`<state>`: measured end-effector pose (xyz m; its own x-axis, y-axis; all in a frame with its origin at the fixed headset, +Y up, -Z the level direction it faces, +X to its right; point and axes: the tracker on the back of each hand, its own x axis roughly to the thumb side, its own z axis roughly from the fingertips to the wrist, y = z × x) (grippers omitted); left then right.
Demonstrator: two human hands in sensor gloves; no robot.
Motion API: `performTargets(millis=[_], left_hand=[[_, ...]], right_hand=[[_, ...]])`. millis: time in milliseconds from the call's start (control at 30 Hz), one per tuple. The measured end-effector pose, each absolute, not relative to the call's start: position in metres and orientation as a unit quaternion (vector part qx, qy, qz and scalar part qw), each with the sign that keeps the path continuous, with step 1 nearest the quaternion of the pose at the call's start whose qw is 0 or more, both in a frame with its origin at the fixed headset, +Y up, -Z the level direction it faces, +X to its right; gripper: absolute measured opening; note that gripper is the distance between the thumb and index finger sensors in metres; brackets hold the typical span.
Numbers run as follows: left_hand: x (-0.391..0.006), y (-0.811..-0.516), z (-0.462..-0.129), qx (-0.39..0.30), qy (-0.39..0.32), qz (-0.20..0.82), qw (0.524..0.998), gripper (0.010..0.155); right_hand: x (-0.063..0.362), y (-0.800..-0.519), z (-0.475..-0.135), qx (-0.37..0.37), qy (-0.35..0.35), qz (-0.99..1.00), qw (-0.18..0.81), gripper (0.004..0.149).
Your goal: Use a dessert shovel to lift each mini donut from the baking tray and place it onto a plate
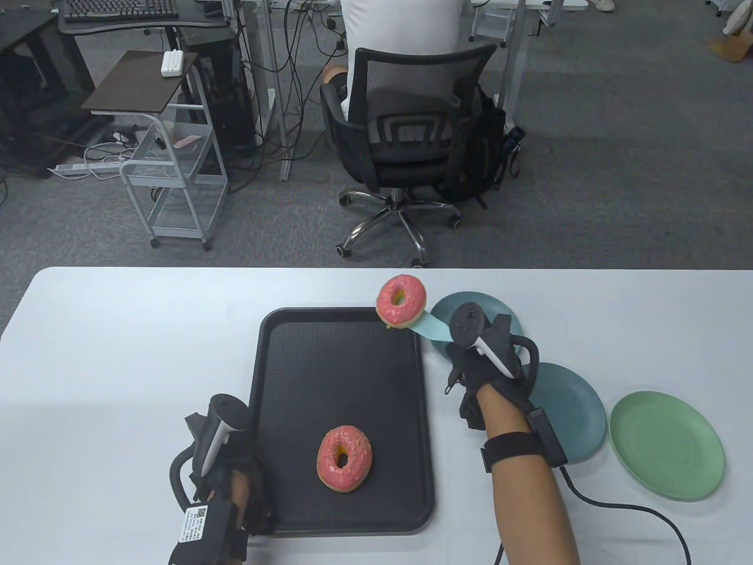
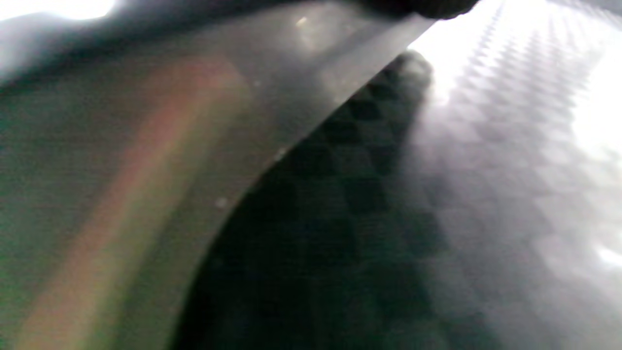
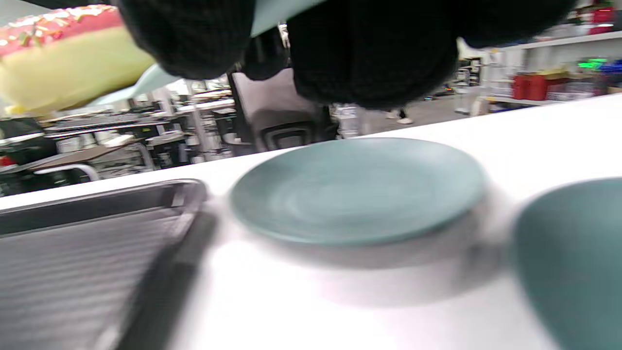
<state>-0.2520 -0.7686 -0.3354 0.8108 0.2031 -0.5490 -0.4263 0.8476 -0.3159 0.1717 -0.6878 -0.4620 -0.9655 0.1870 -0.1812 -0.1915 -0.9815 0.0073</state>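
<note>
My right hand (image 1: 470,359) grips a pale teal dessert shovel (image 1: 432,328) and holds it in the air. A pink-iced donut (image 1: 401,301) lies on the blade, over the far right corner of the black baking tray (image 1: 282,376) and just left of a teal plate (image 1: 500,309). In the right wrist view the donut (image 3: 63,58) shows at the top left, above that plate (image 3: 357,189). A second pink donut (image 1: 345,459) lies in the near part of the tray. My left hand (image 1: 235,482) rests on the tray's near left edge; its fingers are hidden.
A darker teal plate (image 1: 573,412) and a green plate (image 1: 667,444) lie to the right of my right arm. A cable (image 1: 635,509) runs from the wrist over the table. An office chair (image 1: 412,147) with a seated person stands beyond the far table edge.
</note>
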Motion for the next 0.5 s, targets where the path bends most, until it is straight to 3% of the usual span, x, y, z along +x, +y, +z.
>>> performTargets(millis=[233, 500], left_hand=[[-0.253, -0.769, -0.335, -0.217, 0.257, 0.174, 0.926, 0.064], [-0.253, -0.769, -0.335, -0.217, 0.258, 0.173, 0.926, 0.064]], right_hand=[[0.215, -0.706, -0.46, -0.173, 0.021, 0.984, 0.032, 0.059], [0.219, -0.723, -0.463, -0.184, 0.037, 0.982, -0.004, 0.06]])
